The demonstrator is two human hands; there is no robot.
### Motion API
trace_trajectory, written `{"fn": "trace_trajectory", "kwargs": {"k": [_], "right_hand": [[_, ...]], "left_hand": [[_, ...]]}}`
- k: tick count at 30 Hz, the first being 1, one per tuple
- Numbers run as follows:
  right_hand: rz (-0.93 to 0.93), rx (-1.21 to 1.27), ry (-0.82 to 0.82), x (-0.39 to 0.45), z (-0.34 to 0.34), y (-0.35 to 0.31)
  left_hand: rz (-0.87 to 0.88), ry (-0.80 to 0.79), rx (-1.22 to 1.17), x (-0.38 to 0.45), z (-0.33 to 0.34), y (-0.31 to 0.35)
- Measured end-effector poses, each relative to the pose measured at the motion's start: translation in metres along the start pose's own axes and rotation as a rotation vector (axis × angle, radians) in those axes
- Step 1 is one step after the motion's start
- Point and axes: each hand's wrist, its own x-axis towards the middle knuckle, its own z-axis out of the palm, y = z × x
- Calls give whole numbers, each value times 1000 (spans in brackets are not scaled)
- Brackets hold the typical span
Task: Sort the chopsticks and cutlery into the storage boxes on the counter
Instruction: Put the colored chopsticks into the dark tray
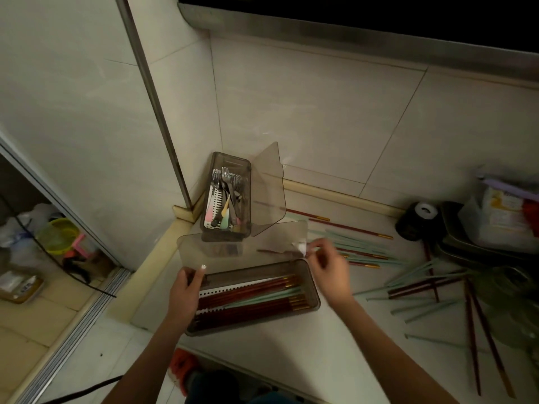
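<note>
A long smoky plastic box lies near the counter's front edge, holding several dark red and mint chopsticks. Its clear lid stands raised behind it. My left hand grips the box's left end by the lid hinge. My right hand is blurred; its fingertips pinch the lid's right corner, where a white sticker sits. Behind, in the corner, a second box with its lid open holds forks and pastel-handled cutlery.
Loose mint and red chopsticks lie scattered on the counter to the right, more near the front right. A black round object, stacked trays and packets crowd the far right. Tiled walls close the corner; the floor drops away at left.
</note>
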Motion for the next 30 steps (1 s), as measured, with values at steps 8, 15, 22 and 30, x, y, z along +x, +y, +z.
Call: {"fn": "trace_trajectory", "kwargs": {"k": [8, 15, 22, 30], "right_hand": [[62, -443, -185, 69, -24, 79], [65, -783, -373, 78, -14, 83], [159, -726, -398, 78, -16, 89], [210, -535, -125, 52, -36, 110]], "left_hand": [[-13, -7, 11, -1, -1, 3], [-13, -2, 19, -5, -1, 7], [0, -6, 31, -5, 0, 8], [9, -17, 39, -2, -1, 3]]}}
